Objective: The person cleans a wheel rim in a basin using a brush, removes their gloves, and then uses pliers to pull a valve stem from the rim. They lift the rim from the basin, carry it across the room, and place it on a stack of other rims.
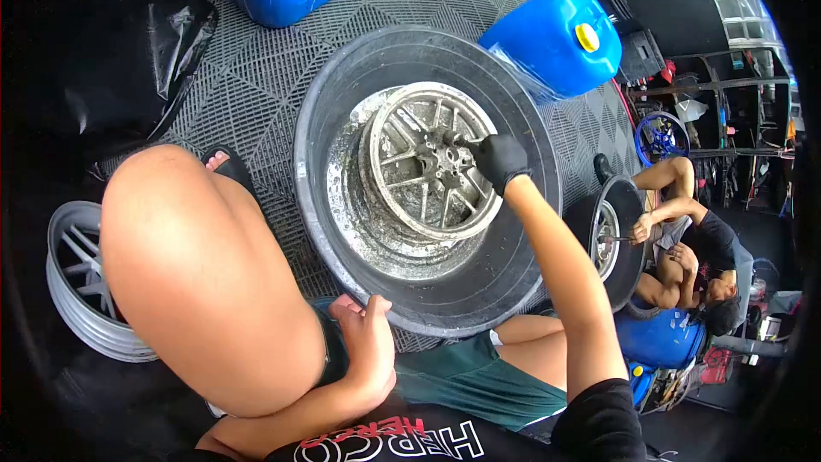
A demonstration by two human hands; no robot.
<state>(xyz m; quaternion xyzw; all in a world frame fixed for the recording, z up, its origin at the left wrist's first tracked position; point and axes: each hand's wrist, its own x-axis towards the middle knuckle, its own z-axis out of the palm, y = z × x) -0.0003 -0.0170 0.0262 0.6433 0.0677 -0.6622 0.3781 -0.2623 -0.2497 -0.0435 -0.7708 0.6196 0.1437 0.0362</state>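
Note:
A grey spoked wheel rim, grimy and wet-looking, lies face up inside a round black tub. My right hand, in a black glove, reaches over the rim to the spokes beside its hub. Its fingers are closed; a small dark shape extends from them toward the hub, and I cannot make out whether it is a tool or gloved fingertips. My left hand is bare and rests by my thigh, near the tub's edge. Its thumb and fingers stand apart with nothing seen between them.
Blue plastic drums stand beyond the tub on grey tiled flooring. Another wheel rim lies left of my knee. At right, a co-worker sits by a second black tub holding a wheel. Shelves stand behind.

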